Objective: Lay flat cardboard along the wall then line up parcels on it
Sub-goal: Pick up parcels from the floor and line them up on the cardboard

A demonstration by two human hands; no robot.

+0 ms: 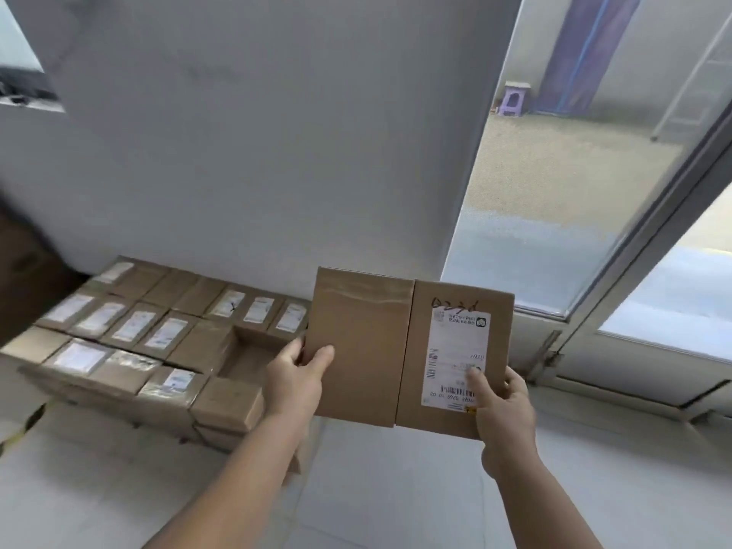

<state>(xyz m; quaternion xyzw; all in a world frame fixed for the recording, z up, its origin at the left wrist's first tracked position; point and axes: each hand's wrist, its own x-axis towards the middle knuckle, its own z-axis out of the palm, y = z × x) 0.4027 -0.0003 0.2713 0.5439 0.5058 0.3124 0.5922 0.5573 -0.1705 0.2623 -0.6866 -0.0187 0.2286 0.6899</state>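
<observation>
Hands around two parcels

Much here is blurred or cut off

Stacked parcels carry labels too smeared to read; a dark brown shape runs off the left edge; the held box hides the floor behind it.

The held parcel bears a white shipping label, its print too blurred to read.
</observation>
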